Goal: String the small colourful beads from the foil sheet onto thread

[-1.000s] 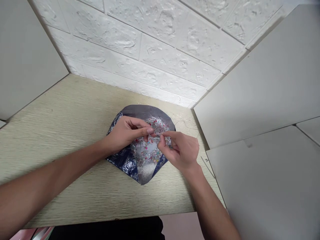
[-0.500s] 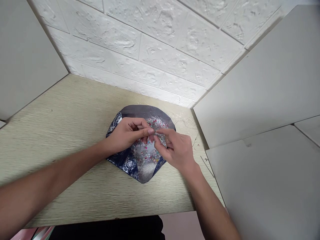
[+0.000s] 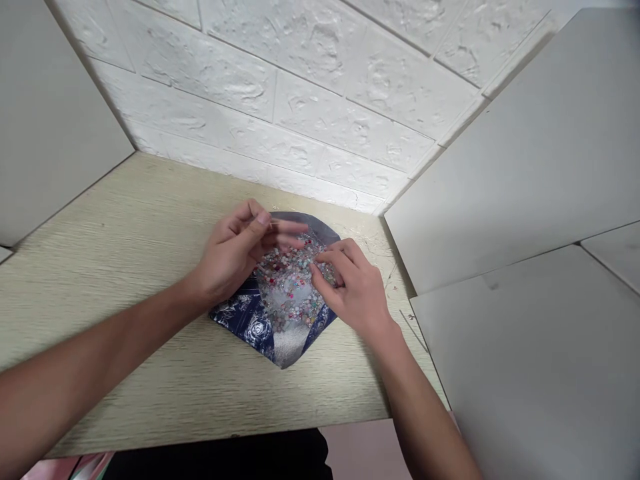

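Several small red, white and clear beads (image 3: 293, 293) lie on a dark blue, white-patterned cloth (image 3: 245, 320) with a grey back part and a pale tip. Above the cloth's left side is my left hand (image 3: 235, 247), its thumb pressed to the index finger and the other fingers stretched to the right, blurred. A fine light line shows at its thumb tip, too small to name. My right hand (image 3: 353, 283) hovers at the right side of the beads, thumb and index tips brought close together. Whatever lies between them is too small to make out.
The cloth lies on a pale wood-grain table (image 3: 165, 373). A white brick-pattern wall (image 3: 300, 120) rises behind, with a grey panel (image 3: 60, 120) at left and white panels (image 3: 500, 187) at right. Thin threads and a thin stick (image 3: 414, 331) lie near the right edge.
My hands, fingertips together over the beads before, are now apart. The left has moved up and left with its outer fingers stretched out; the right has stayed nearly in place.
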`<state>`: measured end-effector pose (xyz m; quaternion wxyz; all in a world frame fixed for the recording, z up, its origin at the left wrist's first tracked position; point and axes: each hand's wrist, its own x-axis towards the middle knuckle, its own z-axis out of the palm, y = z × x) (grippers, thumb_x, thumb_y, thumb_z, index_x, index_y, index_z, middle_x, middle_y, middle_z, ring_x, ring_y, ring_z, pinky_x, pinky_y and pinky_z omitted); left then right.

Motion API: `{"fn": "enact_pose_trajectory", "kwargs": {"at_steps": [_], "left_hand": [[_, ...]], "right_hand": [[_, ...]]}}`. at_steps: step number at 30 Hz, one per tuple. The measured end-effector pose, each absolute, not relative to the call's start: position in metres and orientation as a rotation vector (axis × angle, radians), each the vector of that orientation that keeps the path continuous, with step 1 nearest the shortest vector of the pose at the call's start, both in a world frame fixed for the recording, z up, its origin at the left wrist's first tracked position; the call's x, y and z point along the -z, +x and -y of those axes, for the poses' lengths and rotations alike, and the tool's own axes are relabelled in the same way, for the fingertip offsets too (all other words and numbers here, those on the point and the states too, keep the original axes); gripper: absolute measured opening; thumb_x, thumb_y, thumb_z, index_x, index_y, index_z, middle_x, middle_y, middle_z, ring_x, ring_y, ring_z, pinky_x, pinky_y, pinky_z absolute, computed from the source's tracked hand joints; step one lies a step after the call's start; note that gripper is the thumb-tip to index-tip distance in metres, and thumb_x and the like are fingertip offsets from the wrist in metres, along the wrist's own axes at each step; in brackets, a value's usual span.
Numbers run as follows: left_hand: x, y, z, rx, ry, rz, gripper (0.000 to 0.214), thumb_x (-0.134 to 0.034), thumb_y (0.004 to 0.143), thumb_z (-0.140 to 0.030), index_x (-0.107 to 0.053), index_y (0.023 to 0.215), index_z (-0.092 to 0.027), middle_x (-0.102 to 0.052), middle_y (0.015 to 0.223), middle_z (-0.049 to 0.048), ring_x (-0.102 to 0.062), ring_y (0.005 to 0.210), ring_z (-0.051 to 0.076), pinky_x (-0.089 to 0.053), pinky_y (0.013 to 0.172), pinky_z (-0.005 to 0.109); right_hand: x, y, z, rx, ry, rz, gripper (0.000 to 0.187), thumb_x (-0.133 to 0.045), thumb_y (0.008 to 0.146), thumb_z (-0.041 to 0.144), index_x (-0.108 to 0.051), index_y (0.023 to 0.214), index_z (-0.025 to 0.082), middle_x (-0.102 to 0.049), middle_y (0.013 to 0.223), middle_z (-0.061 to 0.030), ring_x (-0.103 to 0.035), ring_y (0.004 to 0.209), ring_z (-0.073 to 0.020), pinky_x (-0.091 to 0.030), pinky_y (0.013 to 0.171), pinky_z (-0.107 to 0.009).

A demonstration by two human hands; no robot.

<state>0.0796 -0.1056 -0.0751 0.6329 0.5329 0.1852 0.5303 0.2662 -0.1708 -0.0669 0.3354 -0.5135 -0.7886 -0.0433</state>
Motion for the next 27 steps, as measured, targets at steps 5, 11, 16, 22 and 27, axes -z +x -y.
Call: {"fn": "enact_pose_trajectory", "kwargs": {"at_steps": [5, 11, 16, 22, 27], "left_hand": [[0.069, 0.08, 0.107, -1.567, 1.388, -0.598, 0.02, -0.058, 0.089, -0.032, -0.048, 0.078, -0.02, -0.063, 0.127, 0.0058, -0.062, 0.113, 0.024, -0.052, 0.088, 0.038], [0.066, 0.077, 0.11, -1.928, 1.638, -0.886, 0.015, -0.053, 0.094, -0.03, -0.051, 0.085, -0.018, -0.053, 0.137, -0.0004, -0.045, 0.131, 0.023, -0.045, 0.101, 0.042], [0.063, 0.07, 0.112, -1.995, 1.809, -1.092, 0.009, -0.045, 0.097, -0.023, -0.054, 0.094, -0.022, -0.06, 0.12, -0.002, -0.05, 0.123, 0.016, -0.045, 0.098, 0.041], [0.076, 0.073, 0.116, -1.604, 2.376, -0.819, 0.005, -0.066, 0.083, -0.022, -0.063, 0.08, -0.02, -0.056, 0.097, 0.0044, -0.057, 0.096, 0.018, -0.051, 0.08, 0.033], [0.084, 0.08, 0.12, -1.342, 2.549, -0.64, 0.005, -0.06, 0.087, -0.018, -0.063, 0.083, -0.017, -0.053, 0.09, 0.0045, -0.055, 0.085, 0.015, -0.05, 0.071, 0.029]], "right_hand": [[0.068, 0.267, 0.17, 0.131, -1.386, 2.071, 0.017, -0.051, 0.091, 0.03, -0.063, 0.088, 0.019, -0.062, 0.098, -0.0022, -0.04, 0.049, -0.0027, -0.032, 0.044, -0.02], [0.068, 0.266, 0.171, 0.184, -1.449, 2.061, 0.013, -0.052, 0.087, 0.028, -0.061, 0.083, 0.019, -0.062, 0.092, -0.0003, -0.043, 0.052, -0.0046, -0.031, 0.043, -0.021], [0.067, 0.266, 0.171, 0.18, -1.529, 2.025, 0.01, -0.052, 0.083, 0.026, -0.06, 0.082, 0.02, -0.062, 0.091, 0.0005, -0.043, 0.052, -0.0056, -0.033, 0.045, -0.022], [0.064, 0.266, 0.176, -0.082, -1.425, 1.989, 0.041, -0.048, 0.081, 0.018, -0.052, 0.122, 0.024, -0.059, 0.12, -0.0041, -0.05, 0.058, -0.0075, -0.044, 0.053, -0.025], [0.062, 0.264, 0.179, -0.358, -1.311, 2.145, 0.036, -0.05, 0.092, 0.034, -0.049, 0.127, 0.025, -0.065, 0.098, -0.0006, -0.056, 0.062, -0.0099, -0.046, 0.057, -0.026]]}}
